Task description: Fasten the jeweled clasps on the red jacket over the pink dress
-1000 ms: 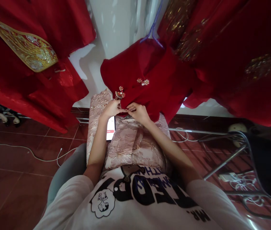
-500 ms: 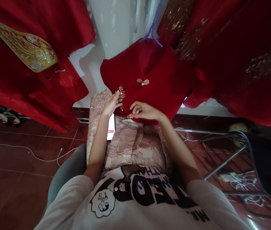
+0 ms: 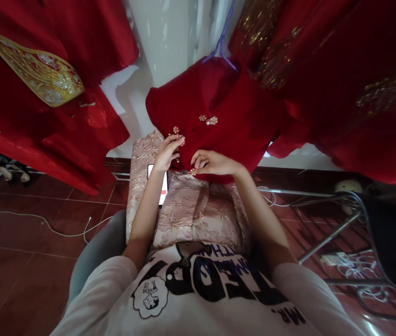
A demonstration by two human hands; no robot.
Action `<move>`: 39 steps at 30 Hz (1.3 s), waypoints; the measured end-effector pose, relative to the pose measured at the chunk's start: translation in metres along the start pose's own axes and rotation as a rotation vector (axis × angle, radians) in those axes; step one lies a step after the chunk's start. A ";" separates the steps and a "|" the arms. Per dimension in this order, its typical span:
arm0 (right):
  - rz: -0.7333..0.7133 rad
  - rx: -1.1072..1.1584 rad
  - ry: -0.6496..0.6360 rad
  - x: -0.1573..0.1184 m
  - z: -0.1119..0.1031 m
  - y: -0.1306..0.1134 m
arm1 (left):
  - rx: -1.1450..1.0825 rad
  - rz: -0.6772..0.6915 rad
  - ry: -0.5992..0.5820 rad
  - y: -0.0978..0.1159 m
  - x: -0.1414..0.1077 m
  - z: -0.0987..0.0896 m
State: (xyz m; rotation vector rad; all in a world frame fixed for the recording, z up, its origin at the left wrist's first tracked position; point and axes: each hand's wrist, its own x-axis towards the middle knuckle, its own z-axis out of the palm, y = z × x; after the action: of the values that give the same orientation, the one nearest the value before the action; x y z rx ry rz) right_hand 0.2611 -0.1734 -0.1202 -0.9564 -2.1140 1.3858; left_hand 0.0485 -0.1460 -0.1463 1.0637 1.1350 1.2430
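Note:
A red garment with flower-shaped, pearl-like clasps hangs from a purple hanger, its lower part in front of me. My left hand is at its left opening edge, fingertips closed together on a jewelled clasp that they partly cover. Just above those fingers shows a flower ornament. My right hand is closed at the lower edge, thumb and fingers pinching the red cloth beside another flower clasp. Higher on the front, a fastened-looking clasp sits untouched.
Pink brocade fabric covers my lap, with a lit phone lying on it under my left forearm. Red garments hang on both sides. A metal-framed chair and coiled cables are at right; another cable crosses the floor.
My left hand has shifted slightly to the right, its fingers drawing together on the clasp and uncovering more of the phone. My right hand has moved slightly right and keeps its pinch.

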 end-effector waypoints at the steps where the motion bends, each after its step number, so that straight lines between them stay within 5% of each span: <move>1: 0.014 -0.007 -0.020 -0.002 -0.002 -0.001 | 0.029 -0.009 -0.052 0.001 -0.002 0.000; 3: 0.053 -0.013 -0.092 -0.006 -0.009 -0.002 | 0.095 0.021 -0.157 0.006 -0.007 0.004; 6: 0.111 -0.020 -0.226 -0.015 -0.021 -0.006 | 0.188 0.269 -0.215 0.016 -0.010 0.017; 14: 0.211 -0.111 -0.332 -0.037 -0.039 -0.030 | 0.824 0.879 -0.088 0.054 0.007 0.049; 21: 0.244 -0.117 -0.327 -0.043 -0.044 -0.036 | 1.230 1.110 -0.202 0.081 0.024 0.051; 26: 0.102 -0.048 -0.091 -0.048 -0.041 -0.043 | 1.314 1.128 -0.335 0.105 0.022 0.049; 33: -0.346 0.019 0.650 -0.035 -0.033 -0.047 | 1.377 1.137 -0.493 0.127 0.027 0.044; 39: -0.358 0.086 0.702 -0.030 -0.036 -0.040 | 1.515 1.205 -0.423 0.126 0.027 0.049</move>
State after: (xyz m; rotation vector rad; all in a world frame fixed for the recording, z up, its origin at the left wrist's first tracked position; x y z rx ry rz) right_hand 0.2928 -0.1841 -0.0690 -0.8177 -1.5745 0.7950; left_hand 0.0788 -0.1121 -0.0162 3.2880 0.9607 0.6278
